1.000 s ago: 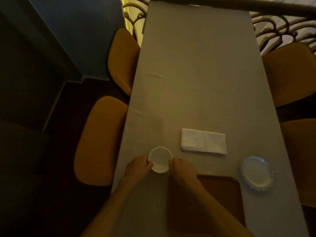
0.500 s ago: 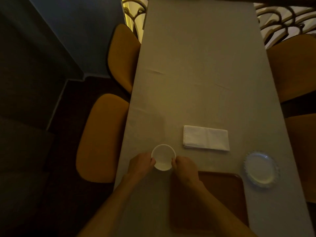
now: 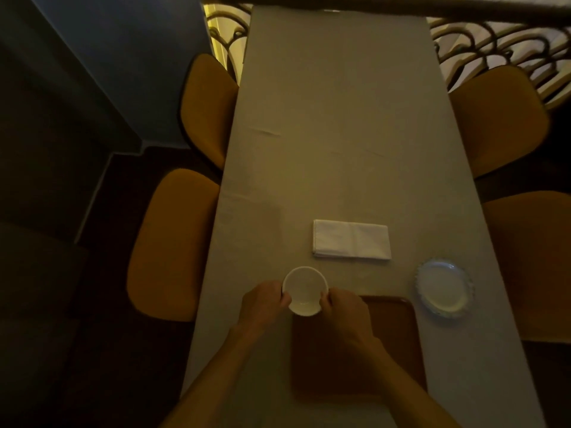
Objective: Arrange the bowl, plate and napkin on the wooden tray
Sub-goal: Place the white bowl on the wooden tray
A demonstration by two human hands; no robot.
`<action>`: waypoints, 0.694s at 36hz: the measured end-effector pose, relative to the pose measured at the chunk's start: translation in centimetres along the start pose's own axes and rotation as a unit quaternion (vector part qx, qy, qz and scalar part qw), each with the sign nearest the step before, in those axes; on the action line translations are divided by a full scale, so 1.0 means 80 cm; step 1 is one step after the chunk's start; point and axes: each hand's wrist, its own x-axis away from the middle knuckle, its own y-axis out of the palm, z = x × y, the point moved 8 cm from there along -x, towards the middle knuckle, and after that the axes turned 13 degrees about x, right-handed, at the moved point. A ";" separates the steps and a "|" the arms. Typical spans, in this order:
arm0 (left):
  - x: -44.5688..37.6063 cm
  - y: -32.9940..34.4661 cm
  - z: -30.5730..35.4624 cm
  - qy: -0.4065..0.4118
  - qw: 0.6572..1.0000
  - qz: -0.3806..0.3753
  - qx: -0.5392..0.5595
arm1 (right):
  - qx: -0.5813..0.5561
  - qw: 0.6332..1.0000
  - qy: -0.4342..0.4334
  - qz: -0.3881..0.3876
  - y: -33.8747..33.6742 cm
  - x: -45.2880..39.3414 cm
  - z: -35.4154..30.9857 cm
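Currently the white bowl (image 3: 305,290) is gripped between the left hand (image 3: 264,301) and right hand (image 3: 344,308), at the wooden tray's (image 3: 392,341) far-left corner. Beyond the right hand, folded napkin (image 3: 351,240) and scalloped plate (image 3: 444,287) are left on the tablecloth (image 3: 340,118); nothing is placed yet.

Small white bowl (image 3: 305,290), upright and empty, sat at the far-left corner of the wooden tray (image 3: 392,350), its near edge overlapping that corner. Tray was brown, rectangular with rounded corners, flat. White folded napkin (image 3: 351,244) lay beyond the tray. Pale scallop-rimmed plate (image 3: 443,287) lay just off the tray's far-right corner.
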 end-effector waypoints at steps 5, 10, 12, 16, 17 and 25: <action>0.022 0.025 0.012 -0.004 1.000 0.006 -0.003 | 0.014 1.000 -0.003 0.004 0.000 0.021 0.023; 0.034 0.051 0.016 -0.020 1.000 -0.004 -0.018 | 0.026 1.000 -0.016 -0.008 0.009 0.034 0.041; 0.037 0.059 0.017 -0.024 0.999 -0.004 -0.023 | 0.022 1.000 -0.017 -0.011 0.015 0.037 0.047; 0.040 0.066 0.018 -0.030 0.999 -0.003 -0.029 | 0.015 1.000 -0.021 -0.016 0.030 0.039 0.056; 0.040 0.067 0.017 -0.033 0.999 -0.002 -0.030 | 0.015 1.000 -0.022 -0.018 0.033 0.039 0.057; 0.045 0.071 0.011 -0.047 0.999 -0.003 -0.026 | 0.007 0.999 -0.018 -0.029 0.053 0.038 0.059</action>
